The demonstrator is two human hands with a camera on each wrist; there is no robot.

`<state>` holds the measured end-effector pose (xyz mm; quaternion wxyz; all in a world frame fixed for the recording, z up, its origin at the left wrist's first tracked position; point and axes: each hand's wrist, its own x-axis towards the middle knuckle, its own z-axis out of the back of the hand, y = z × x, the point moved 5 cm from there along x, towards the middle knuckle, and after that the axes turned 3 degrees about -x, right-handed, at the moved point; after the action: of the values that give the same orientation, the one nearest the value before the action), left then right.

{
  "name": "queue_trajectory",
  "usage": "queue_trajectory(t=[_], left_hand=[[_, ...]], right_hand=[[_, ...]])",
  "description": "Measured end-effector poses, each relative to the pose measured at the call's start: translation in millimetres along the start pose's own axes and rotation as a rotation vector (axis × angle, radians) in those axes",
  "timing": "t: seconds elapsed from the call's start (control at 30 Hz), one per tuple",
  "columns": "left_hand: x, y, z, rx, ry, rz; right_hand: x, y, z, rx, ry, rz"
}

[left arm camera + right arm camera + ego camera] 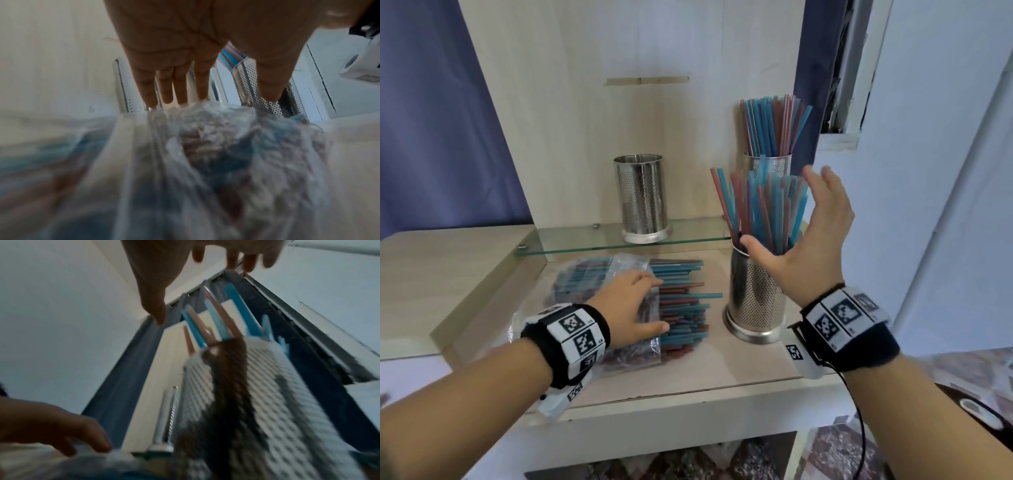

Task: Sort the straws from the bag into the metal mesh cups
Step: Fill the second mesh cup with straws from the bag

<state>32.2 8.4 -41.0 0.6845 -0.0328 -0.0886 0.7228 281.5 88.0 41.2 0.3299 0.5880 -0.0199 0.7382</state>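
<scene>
A clear plastic bag (599, 274) of blue and red straws (681, 301) lies on the beige counter, its straws poking out to the right. My left hand (643, 305) lies flat on the bag with straight fingers (174, 91) over the crinkled plastic (205, 154). To its right stands the near mesh cup (756, 298), holding a fan of straws (763, 209). My right hand (791, 222) is open with spread fingers beside those straws, thumb (156, 309) near the cup's rim and gripping nothing. The wrist view shows the cup (257, 386) and straw tips (211, 318) blurred.
An empty mesh cup (642, 198) stands on the glass shelf (571, 245) at the back. Another cup (770, 164) filled with straws stands behind the near one. A wooden back panel rises behind, with a white wall on the right. The counter's front edge (688, 404) lies near my wrists.
</scene>
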Motion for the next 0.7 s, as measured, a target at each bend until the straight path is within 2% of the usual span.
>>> queue_trajectory(t=[0.1,0.2,0.3,0.37,0.5,0.7], left_hand=[[2.9,1.1,-8.6,0.005,-0.013,0.016],[5.4,6.3,-15.7,-0.01,0.008,0.051],[5.4,11.4,-20.2,-0.031,0.004,0.062],[5.2,13.9,-21.7,-0.04,-0.004,0.059],[5.2,15.2,-23.9,-0.049,-0.003,0.059],[5.9,18.5,-25.7,-0.055,-0.039,0.063]], right_hand=[[3.7,-28.4,-21.0,-0.041,0.097,-0.265],[14.4,-45.8,-42.6,0.195,0.198,-0.398],[23.0,-71.9,-57.2,0.201,0.286,-0.59],[25.5,-95.1,-68.0,0.306,0.334,-0.691],[16.5,-109.7,-75.6,0.429,0.461,-0.744],[-5.1,-69.6,-46.1,0.628,0.538,-0.609]])
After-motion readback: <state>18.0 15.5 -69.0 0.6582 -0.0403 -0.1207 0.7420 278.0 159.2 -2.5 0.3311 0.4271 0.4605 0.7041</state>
